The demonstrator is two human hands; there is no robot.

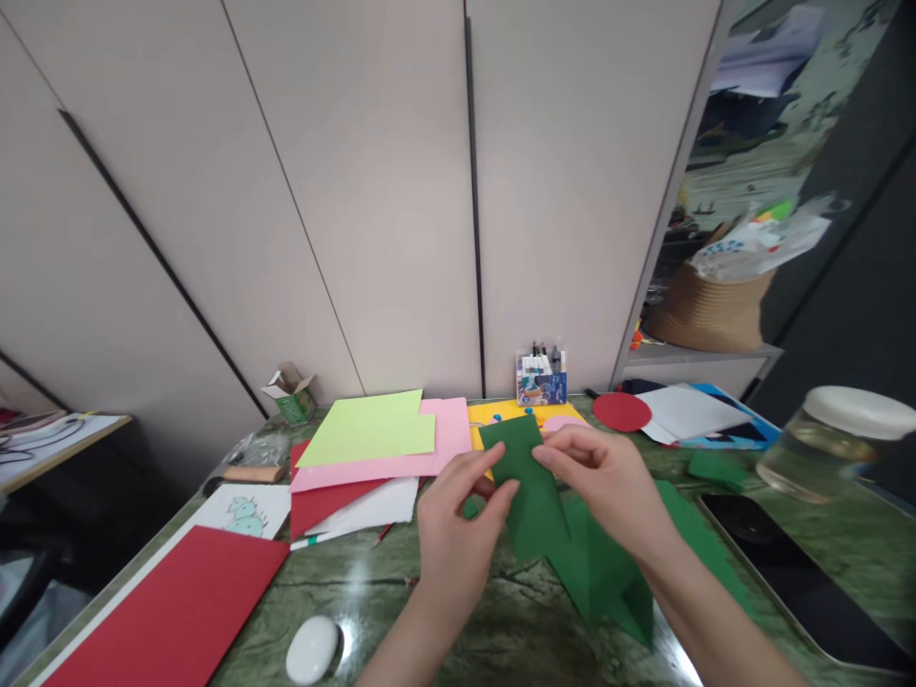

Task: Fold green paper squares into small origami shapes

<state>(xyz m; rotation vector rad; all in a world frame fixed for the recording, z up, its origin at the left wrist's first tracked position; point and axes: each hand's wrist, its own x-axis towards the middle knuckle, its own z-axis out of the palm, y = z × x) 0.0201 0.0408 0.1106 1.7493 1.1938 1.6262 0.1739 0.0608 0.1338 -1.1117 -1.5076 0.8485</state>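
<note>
Two hands on one dark green paper piece [528, 472], held up over the green marbled table [501, 634], mid-bench. Long axis runs 11 to 5 o'clock; short straight edge at the 11 end. Left hand [462, 520]: narrow, thumb and fingers at the paper's left edge. Right hand [608, 482]: narrow, thumb and fingers at the right edge, near the top corner. From the paper: marker box [542, 382] at 12, red disc [622, 412] at 2, phone [801, 582] at 4, white case [313, 651] at 8, yellow-green sheet [368, 431] at 10.
</note>
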